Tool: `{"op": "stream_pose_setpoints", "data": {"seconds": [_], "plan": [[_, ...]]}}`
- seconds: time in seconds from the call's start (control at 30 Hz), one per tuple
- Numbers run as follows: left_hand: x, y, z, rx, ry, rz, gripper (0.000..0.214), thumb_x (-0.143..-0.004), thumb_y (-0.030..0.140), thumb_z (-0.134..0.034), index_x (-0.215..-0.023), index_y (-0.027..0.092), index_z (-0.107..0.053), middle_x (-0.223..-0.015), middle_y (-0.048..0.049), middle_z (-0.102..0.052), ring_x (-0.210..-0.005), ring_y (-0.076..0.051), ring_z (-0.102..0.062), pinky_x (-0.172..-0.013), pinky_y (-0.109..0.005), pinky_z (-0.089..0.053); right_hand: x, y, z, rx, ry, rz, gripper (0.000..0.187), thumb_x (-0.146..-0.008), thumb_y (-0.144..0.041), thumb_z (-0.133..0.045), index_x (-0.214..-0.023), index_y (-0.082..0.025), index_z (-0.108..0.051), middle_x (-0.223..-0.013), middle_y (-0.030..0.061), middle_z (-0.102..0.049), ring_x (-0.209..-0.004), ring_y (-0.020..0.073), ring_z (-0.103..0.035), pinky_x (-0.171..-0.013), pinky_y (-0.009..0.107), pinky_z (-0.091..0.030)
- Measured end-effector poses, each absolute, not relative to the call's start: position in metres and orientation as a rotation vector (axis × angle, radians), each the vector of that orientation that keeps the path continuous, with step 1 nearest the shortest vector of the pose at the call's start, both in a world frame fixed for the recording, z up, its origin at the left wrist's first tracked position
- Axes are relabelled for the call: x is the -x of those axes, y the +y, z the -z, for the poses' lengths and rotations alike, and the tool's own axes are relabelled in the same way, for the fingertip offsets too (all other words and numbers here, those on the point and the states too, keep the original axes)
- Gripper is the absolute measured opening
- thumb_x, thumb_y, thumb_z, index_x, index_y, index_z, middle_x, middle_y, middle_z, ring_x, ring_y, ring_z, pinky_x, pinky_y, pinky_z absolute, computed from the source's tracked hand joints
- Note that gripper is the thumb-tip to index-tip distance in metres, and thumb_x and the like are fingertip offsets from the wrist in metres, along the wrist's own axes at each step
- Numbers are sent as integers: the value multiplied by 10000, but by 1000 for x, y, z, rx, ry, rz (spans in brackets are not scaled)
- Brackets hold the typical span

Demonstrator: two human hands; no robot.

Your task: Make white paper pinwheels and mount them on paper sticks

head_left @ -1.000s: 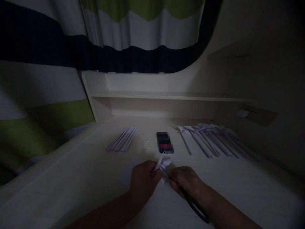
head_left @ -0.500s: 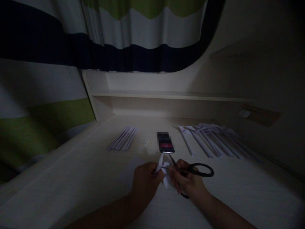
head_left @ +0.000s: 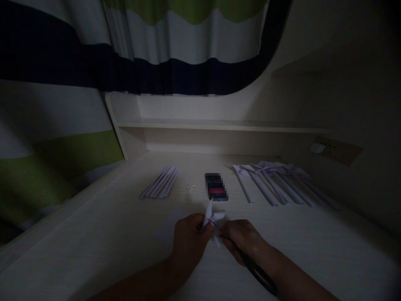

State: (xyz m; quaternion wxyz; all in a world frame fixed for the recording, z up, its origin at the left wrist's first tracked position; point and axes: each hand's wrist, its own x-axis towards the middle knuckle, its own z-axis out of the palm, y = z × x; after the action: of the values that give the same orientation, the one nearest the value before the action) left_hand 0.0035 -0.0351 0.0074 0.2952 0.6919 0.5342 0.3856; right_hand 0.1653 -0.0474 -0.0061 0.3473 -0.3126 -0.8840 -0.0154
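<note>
The scene is dim. My left hand (head_left: pixel 189 240) is closed, pinching a small folded white paper piece (head_left: pixel 213 217) just above the desk. My right hand (head_left: pixel 242 240) is closed round black scissors (head_left: pixel 260 276), whose handles trail back along my wrist. Its fingertips meet the paper right beside my left fingers. Both hands hover over the pale wooden desk (head_left: pixel 109 234) near its front middle.
A phone (head_left: pixel 215 187) lies behind the hands. Several folded paper strips (head_left: pixel 161 188) lie at the left, and a row of rolled paper sticks (head_left: pixel 275 184) at the right. A low shelf (head_left: pixel 219 125) and a striped curtain (head_left: pixel 156 50) stand behind; a wall socket (head_left: pixel 336 150) sits right.
The scissors, held up with handles pointing right half a second ago, have swung down along my right wrist. My right hand has closed in on the paper again.
</note>
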Motion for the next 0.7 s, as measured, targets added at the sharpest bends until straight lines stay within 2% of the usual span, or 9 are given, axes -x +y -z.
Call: {"op": "stream_pose_setpoints", "data": {"seconds": [0.1, 0.23, 0.3, 0.37, 0.53, 0.67, 0.7], "plan": [[-4, -36, -9, -1846, 1461, -1072, 234, -675, 264, -489, -475, 143, -482, -439, 54, -393, -439, -67, -369, -430, -174, -252, -151, -53, 8, 1008, -1948, -185, 207, -793, -208, -429, -587, -196, -411, -470, -39, -465, -397, 83, -421, -410, 203, -317], [-4, -38, -12, -1874, 1478, -1163, 188, -682, 239, -487, -522, 146, -524, -467, 52, -444, -452, -67, -405, -452, -166, -285, -131, -58, 6, 1161, -1429, -822, 294, -794, -350, -469, -556, -197, -388, -338, -93, -364, -261, 46, -320, -297, 164, -238], [-4, -38, -12, -1897, 1489, -1183, 175, -688, 238, -485, -549, 149, -544, -479, 49, -470, -451, -66, -417, -461, -165, -298, -124, -59, 4, 1117, -1255, -1032, 316, -792, -391, -469, -561, -187, -401, -337, -94, -380, -238, 32, -294, -273, 152, -211], [-4, -39, -11, -1937, 1491, -1190, 174, -691, 240, -486, -557, 150, -551, -490, 46, -486, -452, -66, -425, -470, -165, -305, -122, -58, 3, 1040, -1182, -1090, 321, -783, -399, -485, -564, -177, -409, -368, -87, -414, -235, 17, -283, -269, 144, -199], [-3, -38, -8, -1967, 1506, -1182, 166, -678, 212, -480, -534, 146, -531, -487, 45, -475, -461, -65, -426, -480, -164, -301, -132, -52, 11, 1114, -1401, -950, 299, -811, -359, -445, -572, -189, -391, -359, -92, -373, -253, 34, -295, -278, 153, -221], [-3, -33, -5, -1963, 1507, -1020, 207, -669, 236, -476, -482, 149, -488, -441, 51, -408, -433, -69, -390, -442, -175, -258, -154, -44, 16, 931, -2062, -230, 181, -808, -208, -405, -628, -187, -414, -506, -33, -473, -416, 81, -424, -408, 199, -329], [-3, -33, -5, -1963, 1494, -976, 211, -667, 241, -473, -477, 150, -484, -437, 51, -398, -430, -71, -387, -434, -178, -247, -159, -44, 15, 868, -2139, -182, 160, -792, -194, -416, -632, -187, -420, -521, -30, -484, -437, 86, -430, -435, 208, -340]]}}
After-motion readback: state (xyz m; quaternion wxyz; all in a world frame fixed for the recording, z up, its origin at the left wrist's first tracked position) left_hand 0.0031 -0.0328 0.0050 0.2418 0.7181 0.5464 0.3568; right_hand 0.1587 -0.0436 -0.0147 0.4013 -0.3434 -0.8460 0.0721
